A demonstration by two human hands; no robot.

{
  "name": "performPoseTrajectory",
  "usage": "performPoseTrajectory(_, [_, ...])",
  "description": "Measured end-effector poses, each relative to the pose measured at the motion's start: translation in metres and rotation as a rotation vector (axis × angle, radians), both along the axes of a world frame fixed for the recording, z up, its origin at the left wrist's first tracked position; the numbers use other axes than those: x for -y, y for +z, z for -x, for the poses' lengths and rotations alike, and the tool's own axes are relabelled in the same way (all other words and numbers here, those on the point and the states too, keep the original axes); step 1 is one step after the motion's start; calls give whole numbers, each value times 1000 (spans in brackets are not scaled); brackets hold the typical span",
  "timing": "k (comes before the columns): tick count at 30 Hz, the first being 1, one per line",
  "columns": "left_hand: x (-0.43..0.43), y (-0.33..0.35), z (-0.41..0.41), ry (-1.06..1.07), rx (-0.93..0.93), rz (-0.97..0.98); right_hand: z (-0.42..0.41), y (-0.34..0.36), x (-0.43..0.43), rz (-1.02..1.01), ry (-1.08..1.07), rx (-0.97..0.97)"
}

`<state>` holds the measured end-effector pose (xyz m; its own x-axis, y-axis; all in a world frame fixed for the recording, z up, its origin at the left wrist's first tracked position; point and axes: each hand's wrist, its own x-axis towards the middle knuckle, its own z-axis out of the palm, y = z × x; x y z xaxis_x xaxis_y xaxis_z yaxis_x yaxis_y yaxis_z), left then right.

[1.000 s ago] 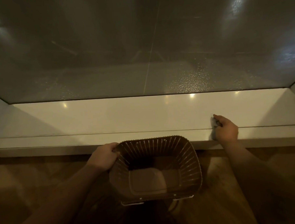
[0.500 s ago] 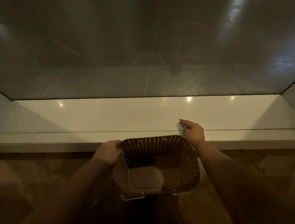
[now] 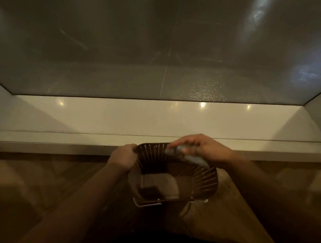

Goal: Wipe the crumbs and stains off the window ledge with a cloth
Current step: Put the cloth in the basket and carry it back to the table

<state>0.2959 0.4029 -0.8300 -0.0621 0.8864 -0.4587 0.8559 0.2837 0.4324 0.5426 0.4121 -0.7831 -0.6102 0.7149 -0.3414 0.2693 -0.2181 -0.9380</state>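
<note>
Our left hand [image 3: 123, 157] grips the basket [image 3: 204, 180] rim; fingers of our right hand [image 3: 207, 149] clutch the cloth [image 3: 193, 158]. We should shake it low inside, away from the ledge [image 3: 119, 121].

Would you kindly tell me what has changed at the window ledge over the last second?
The right hand, gripping the grey cloth, swept leftward along the front of the ledge and came off it. It now holds the cloth over the brown basket at its rim. The left hand still holds the basket's left rim just below the ledge edge.
</note>
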Motion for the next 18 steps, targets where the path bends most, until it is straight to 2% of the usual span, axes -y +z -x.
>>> performPoseTrajectory(2, [1,0,0,1,-6,-13,20,-16,7,-141,328,326])
performPoseTrajectory(4, [3,-2,0,-9,-9,-18,44,-47,14,-272,510,576])
performPoseTrajectory(8, [9,-4,-3,1,24,-17,84,-129,31,-628,824,895])
performPoseTrajectory(9, [10,-6,-3,4,41,2,93,-141,32,-630,838,924])
performPoseTrajectory(12, [15,-12,-5,-49,42,84,111,-164,30,-423,722,981])
performPoseTrajectory(15, [21,-13,-1,-64,134,119,117,-186,34,-149,465,1027])
performPoseTrajectory(18, [23,-9,2,-36,232,118,111,-209,47,-44,320,1040])
